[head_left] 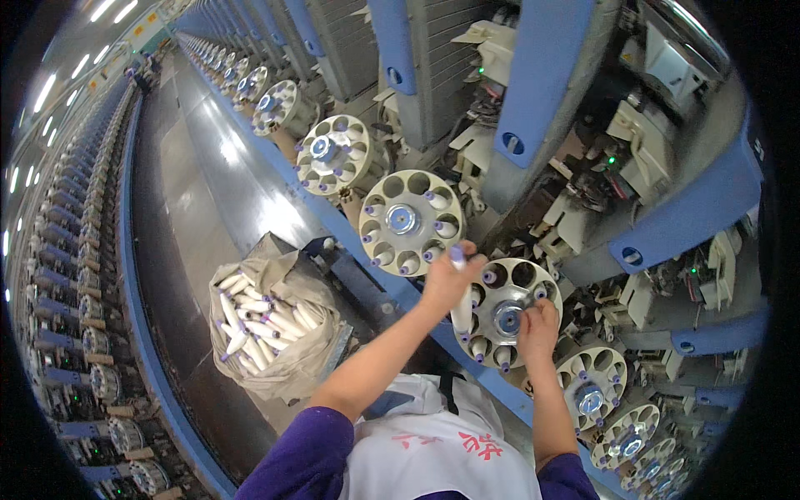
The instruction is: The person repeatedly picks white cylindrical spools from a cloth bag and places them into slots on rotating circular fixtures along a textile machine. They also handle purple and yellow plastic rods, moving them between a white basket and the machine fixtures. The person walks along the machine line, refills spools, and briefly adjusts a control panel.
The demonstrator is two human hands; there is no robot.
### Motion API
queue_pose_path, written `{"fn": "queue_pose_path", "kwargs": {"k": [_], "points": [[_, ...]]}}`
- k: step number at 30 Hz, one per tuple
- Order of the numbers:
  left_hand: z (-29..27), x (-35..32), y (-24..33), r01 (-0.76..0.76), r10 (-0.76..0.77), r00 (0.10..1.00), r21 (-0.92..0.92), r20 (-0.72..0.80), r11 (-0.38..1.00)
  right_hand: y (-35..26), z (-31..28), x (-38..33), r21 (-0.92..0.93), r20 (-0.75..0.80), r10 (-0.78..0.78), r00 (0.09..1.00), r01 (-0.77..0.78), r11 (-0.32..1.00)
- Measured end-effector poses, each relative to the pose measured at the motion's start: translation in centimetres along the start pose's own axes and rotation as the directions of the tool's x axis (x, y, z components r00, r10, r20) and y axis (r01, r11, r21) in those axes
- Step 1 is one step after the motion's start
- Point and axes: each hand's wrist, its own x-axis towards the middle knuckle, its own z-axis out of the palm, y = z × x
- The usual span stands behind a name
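Note:
My left hand [447, 280] is closed around a white yarn bobbin [462, 313] with a purple tip, tilted nearly upright at the left edge of a round cream magazine [547, 282]. Over the right side of that magazine, beside its metal hub [507, 320], my right hand [538, 332] has its fingers pinched together. Whatever sits between those fingertips is too small to make out. Several of the magazine's round pockets hold bobbins with purple or dark tips. A dark, vacant pocket [523, 273] shows at its top.
A beige cloth sack [287, 367] full of white bobbins stands left of me by the machine. Similar magazines [410, 182] line the machine's blue rail [350, 254] both ways. Blue and grey machine panels [542, 100] rise behind them. Across the aisle floor [187, 167] runs another machine row [71, 242].

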Motion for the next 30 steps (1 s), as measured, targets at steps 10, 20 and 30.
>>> {"fn": "queue_pose_path", "kwargs": {"k": [10,20,30], "points": [[-18.0,3.6,-0.2,0.352,-0.392,0.901,-0.838,0.184,0.416,-18.4,0.2,10.5,0.589,0.464,-0.079,0.882,-0.241,0.772],[-43.7,13.2,-1.8,-0.030,-0.476,0.828,-0.870,-0.298,0.493,-23.7,8.7,10.1,0.476,0.725,0.357,0.589,-0.803,0.358],[-44.0,21.1,-3.3,0.491,-0.458,0.861,-0.597,0.221,0.635,-44.8,18.9,14.2,0.686,0.701,-0.389,0.598,-0.713,0.142]]}}
